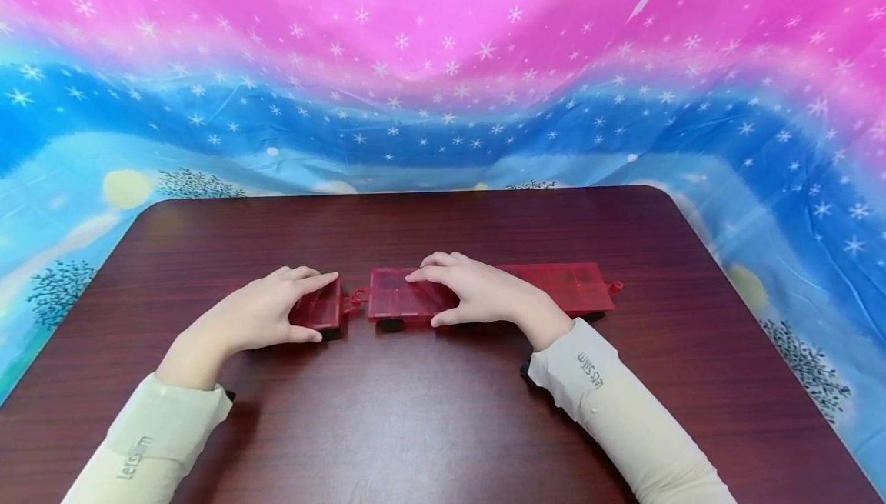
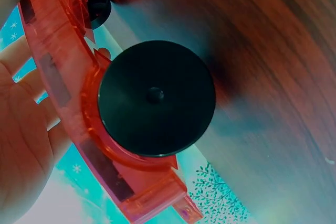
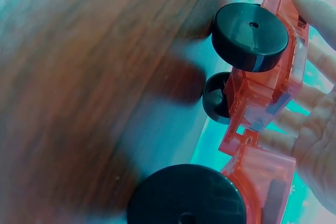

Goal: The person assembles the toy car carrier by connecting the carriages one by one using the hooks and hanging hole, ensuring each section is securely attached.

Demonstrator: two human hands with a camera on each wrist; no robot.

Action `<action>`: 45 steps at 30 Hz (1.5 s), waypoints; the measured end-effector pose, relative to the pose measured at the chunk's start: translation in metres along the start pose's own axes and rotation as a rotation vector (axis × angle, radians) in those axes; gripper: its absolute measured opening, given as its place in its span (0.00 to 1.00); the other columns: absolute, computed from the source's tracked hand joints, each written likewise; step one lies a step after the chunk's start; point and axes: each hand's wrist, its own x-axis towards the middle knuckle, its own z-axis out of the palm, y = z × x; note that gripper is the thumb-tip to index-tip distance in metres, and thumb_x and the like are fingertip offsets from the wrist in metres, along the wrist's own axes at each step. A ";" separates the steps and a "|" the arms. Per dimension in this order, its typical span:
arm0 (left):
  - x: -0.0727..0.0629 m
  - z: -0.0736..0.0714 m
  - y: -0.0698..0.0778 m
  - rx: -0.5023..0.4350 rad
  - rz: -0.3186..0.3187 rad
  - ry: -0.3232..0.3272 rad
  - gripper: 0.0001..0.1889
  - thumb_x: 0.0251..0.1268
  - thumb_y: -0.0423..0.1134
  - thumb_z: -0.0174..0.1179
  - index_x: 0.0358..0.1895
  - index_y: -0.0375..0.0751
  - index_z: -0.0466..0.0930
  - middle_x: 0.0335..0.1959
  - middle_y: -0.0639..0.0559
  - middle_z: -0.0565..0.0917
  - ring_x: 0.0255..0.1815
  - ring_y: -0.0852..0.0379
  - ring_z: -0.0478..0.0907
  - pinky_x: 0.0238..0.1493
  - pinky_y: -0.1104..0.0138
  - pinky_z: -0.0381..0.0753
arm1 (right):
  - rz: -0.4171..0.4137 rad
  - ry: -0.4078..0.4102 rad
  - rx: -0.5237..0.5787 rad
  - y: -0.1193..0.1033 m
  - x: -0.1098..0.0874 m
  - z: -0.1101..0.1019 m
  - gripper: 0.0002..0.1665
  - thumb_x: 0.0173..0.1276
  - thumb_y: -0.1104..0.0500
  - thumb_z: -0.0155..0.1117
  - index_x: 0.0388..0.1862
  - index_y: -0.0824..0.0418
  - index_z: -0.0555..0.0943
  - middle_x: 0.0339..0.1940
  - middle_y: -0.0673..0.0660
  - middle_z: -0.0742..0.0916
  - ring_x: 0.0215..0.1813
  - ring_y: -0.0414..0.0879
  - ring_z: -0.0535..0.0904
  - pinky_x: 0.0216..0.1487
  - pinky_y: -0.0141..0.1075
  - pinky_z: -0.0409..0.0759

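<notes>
In the head view, my left hand grips a small see-through red toy car base with black wheels, thumb near, fingers over the far side. A big black wheel of it fills the left wrist view. To its right, my right hand holds a like red toy car base between thumb and fingers. A further red car base is joined behind it; the right wrist view shows a red coupling between the two. A red hook bridges the left gap; whether it is latched I cannot tell.
All the car bases stand in a row on a dark brown wood-grain table. A red knob juts from the row's right end. Behind the table hangs a pink and blue cloth with snowflakes.
</notes>
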 end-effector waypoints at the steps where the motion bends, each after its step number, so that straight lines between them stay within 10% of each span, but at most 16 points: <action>1: 0.000 0.000 0.001 -0.001 0.000 0.001 0.45 0.51 0.55 0.74 0.73 0.46 0.68 0.64 0.41 0.76 0.62 0.40 0.74 0.57 0.45 0.79 | -0.002 0.001 -0.001 0.000 0.000 0.000 0.40 0.62 0.49 0.73 0.73 0.45 0.70 0.72 0.52 0.71 0.71 0.49 0.67 0.68 0.46 0.74; 45: 0.001 0.002 0.003 0.000 0.009 0.025 0.46 0.49 0.56 0.75 0.73 0.48 0.67 0.66 0.41 0.75 0.64 0.40 0.73 0.57 0.44 0.80 | 0.014 -0.010 -0.092 -0.002 -0.002 0.000 0.41 0.62 0.44 0.73 0.74 0.42 0.69 0.73 0.49 0.71 0.70 0.48 0.68 0.65 0.46 0.76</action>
